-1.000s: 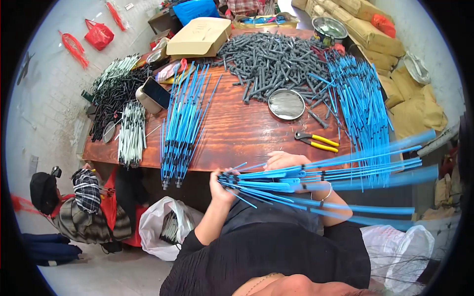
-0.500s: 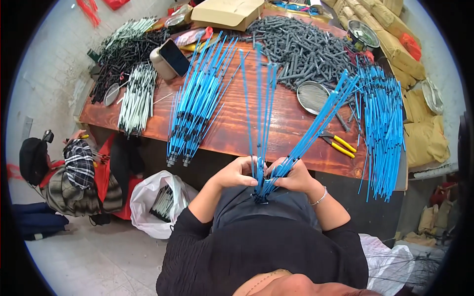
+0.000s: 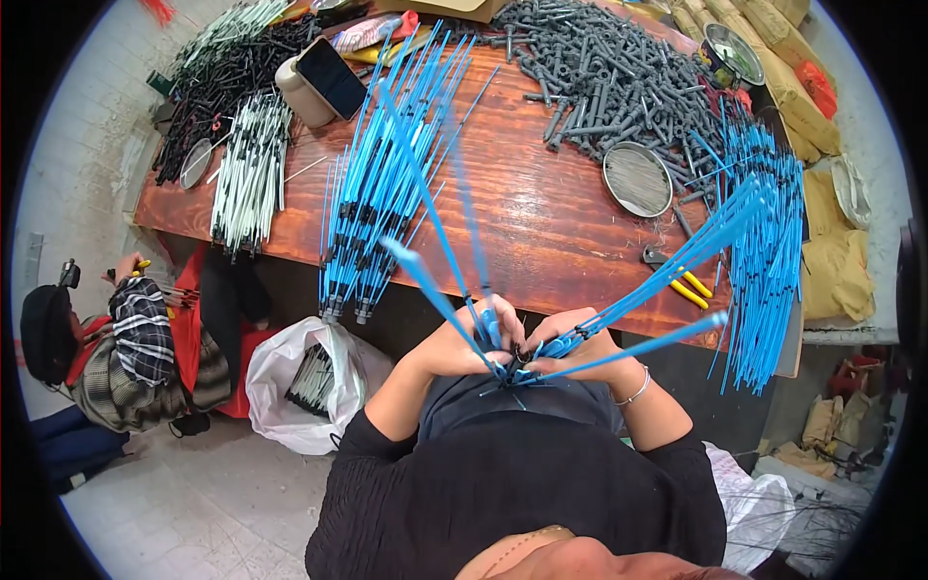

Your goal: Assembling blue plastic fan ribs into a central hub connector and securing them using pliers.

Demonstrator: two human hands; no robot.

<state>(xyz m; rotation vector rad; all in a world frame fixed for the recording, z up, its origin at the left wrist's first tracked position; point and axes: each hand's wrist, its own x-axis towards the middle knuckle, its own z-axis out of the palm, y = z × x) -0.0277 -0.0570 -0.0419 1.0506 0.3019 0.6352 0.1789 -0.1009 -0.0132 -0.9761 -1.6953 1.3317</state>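
Observation:
Over my lap, at the table's front edge, both hands work at the black joined base of a spray of thin blue rods [image 3: 650,280], like umbrella ribs. My left hand [image 3: 458,342] is closed at the base, with a few rods rising from it to the upper left. My right hand [image 3: 592,354] is closed round the larger bunch, which fans out to the upper right. One rod juts out low to the right. Small black pieces [image 3: 519,360] lie between my fingertips; their exact shape is too small to tell.
On the wooden table [image 3: 522,222] lie blue rod bundles [image 3: 372,213] [image 3: 764,261], white rods [image 3: 251,179], grey plastic parts [image 3: 619,77], a round dish of pins [image 3: 637,180], yellow-handled pliers [image 3: 688,280] and a phone [image 3: 332,77]. A white bag [image 3: 295,396] and another person [image 3: 126,348] are at left.
The blue rods have spread apart: some now lean further left, the right bunch tilts lower, and one rod points low to the right. Both hands stay at the base. The view has shifted slightly.

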